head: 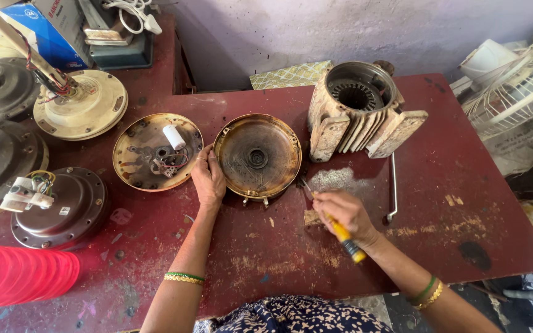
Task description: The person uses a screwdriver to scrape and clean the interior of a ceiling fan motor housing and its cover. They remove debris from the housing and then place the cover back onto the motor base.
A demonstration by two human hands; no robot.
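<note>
Looking down at a worn red table (451, 185) from the person's own head, going left to right. At far left sit several fan motor housings, one dark round motor (63, 209) with a white connector and coloured wires on top. Next lies a shallow rusty cover (132, 148) holding a small white capacitor (174, 137). The left hand (208, 177) lies open, palm flat against the left rim of a second round cover (257, 156), a brown dish with a hub at its centre. The right hand (345, 213) is closed around a yellow-handled screwdriver (342, 233), its tip touching the dish's lower right edge. Behind stands a ribbed cream motor body (359, 114) showing its windings; a bent metal rod (393, 188) lies just beside it. A white fan guard (519, 86) is at far right. Judging from this, the blade could slip off the rim under pressure and jab the steadying hand, or the dish could skid, since only a flat palm braces it.
</note>
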